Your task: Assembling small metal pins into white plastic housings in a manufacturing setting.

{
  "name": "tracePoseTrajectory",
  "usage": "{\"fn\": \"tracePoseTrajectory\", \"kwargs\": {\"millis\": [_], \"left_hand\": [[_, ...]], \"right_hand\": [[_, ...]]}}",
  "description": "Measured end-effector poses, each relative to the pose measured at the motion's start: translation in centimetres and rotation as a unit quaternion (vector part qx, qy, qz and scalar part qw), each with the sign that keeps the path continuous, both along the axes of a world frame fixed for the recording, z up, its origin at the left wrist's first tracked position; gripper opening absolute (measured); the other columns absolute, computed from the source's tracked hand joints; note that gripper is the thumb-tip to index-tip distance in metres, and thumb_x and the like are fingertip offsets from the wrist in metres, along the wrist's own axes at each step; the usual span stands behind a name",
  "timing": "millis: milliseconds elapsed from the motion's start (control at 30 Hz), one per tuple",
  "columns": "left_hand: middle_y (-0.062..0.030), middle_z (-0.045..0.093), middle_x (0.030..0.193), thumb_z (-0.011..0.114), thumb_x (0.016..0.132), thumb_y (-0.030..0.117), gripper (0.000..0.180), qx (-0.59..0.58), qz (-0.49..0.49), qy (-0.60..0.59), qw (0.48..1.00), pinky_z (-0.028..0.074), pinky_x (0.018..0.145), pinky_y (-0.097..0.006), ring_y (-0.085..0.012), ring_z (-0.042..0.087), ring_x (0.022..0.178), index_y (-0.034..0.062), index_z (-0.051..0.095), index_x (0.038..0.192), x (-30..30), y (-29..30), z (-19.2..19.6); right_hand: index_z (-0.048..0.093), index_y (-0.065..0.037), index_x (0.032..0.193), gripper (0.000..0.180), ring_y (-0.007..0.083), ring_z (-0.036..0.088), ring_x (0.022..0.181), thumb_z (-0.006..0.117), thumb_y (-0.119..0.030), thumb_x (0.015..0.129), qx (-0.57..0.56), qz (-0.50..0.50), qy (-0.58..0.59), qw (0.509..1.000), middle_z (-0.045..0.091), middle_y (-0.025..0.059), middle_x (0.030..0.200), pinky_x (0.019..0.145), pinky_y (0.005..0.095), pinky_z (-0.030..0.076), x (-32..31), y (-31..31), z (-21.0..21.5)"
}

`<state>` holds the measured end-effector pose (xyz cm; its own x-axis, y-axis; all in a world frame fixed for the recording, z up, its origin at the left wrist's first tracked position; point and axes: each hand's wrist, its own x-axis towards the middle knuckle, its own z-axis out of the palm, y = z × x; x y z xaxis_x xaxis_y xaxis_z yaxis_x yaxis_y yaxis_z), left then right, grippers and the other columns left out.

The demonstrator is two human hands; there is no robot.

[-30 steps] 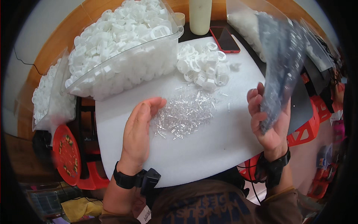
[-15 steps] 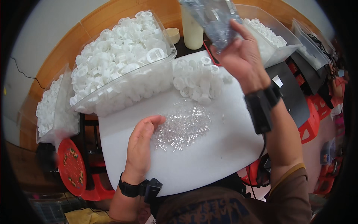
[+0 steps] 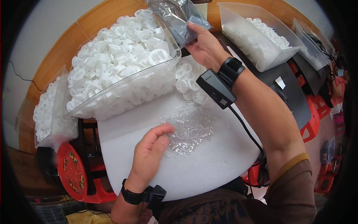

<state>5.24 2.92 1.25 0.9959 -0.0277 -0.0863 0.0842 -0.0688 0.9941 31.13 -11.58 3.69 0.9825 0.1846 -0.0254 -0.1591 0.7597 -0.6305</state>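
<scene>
In my raised right hand (image 3: 209, 46) is a clear plastic bag (image 3: 173, 16), pinched between thumb and fingers near the far side of the table, by the corner of a large bin. Small bluish-looking contents show at the bag's lower end. My left hand (image 3: 150, 153) rests at the near left edge of a loose pile of small clear plastic sticks (image 3: 191, 130); its fingers are stretched out, the thumb is apart, and nothing shows in its grip. Behind that pile, partly covered by my right wrist, lies a heap of round white plastic pieces (image 3: 188, 80).
A white padded board (image 3: 212, 171) bears both piles. The large clear bin (image 3: 130, 100) of white pieces stands at back left, a smaller bin (image 3: 56, 127) beside it. Another bin (image 3: 261, 61) is at back right. A red stool (image 3: 72, 170) stands left; a cable (image 3: 248, 128) hangs from my right wrist.
My right hand has swung left with the bag, toward the large bin's corner. My left hand has shifted slightly right and nearer to me, its fingers now angled over the pile's edge.
</scene>
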Motion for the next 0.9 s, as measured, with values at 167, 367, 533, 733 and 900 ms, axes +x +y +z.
{"fn": "tracePoseTrajectory", "kwargs": {"millis": [167,367,533,733,900], "left_hand": [[-0.0124,0.056,0.121,0.059,0.085,0.018,0.035,0.256,-0.095,-0.177,0.946,0.026,0.105,-0.041,-0.0308,0.044,0.123,0.0037,0.056,0.117,0.3,0.2,-0.1],[-0.0126,0.054,0.122,0.062,0.081,0.017,0.033,0.368,-0.14,-0.214,0.894,0.021,0.106,-0.049,-0.0331,0.042,0.124,0.0066,0.059,0.112,0.2,-0.4,0.3],[-0.0118,0.052,0.123,0.065,0.079,0.016,0.032,0.364,-0.18,-0.223,0.886,0.022,0.104,-0.047,-0.0305,0.043,0.121,0.0078,0.06,0.11,0.0,0.6,0.1],[-0.012,0.054,0.12,0.065,0.079,0.015,0.028,0.335,-0.114,-0.224,0.908,0.025,0.103,-0.046,-0.0313,0.044,0.12,0.006,0.061,0.105,0.0,-0.5,0.8],[-0.0133,0.056,0.119,0.062,0.078,0.013,0.025,0.36,-0.158,-0.238,0.888,0.027,0.104,-0.044,-0.0332,0.045,0.121,0.0043,0.062,0.101,0.4,-0.2,0.1]], "right_hand": [[0.038,0.004,0.123,0.041,0.0251,0.054,0.107,0.056,-0.014,0.091,-0.081,0.024,0.002,0.996,0.049,0.0167,0.12,0.098,0.0383,0.046,1.3,0.9,-1.6],[0.038,-0.001,0.131,0.047,0.0227,0.052,0.111,0.053,-0.022,0.092,-0.233,0.101,0.12,0.96,0.038,0.0159,0.135,0.083,0.032,0.046,4.5,0.5,-4.0],[0.026,0.01,0.129,0.046,0.0324,0.049,0.113,0.046,-0.012,0.093,-0.208,0.072,0.121,0.968,0.039,0.0267,0.128,0.097,0.0403,0.045,3.3,1.3,-2.5],[0.026,0.008,0.129,0.052,0.0275,0.05,0.109,0.051,-0.016,0.09,-0.263,0.045,0.115,0.957,0.042,0.0204,0.128,0.098,0.0344,0.038,-0.4,0.4,0.9],[0.043,0.004,0.121,0.042,0.0189,0.051,0.099,0.056,-0.018,0.088,-0.341,0.014,0.001,0.94,0.051,0.0123,0.116,0.093,0.0297,0.04,-7.0,-3.1,2.4]]}}
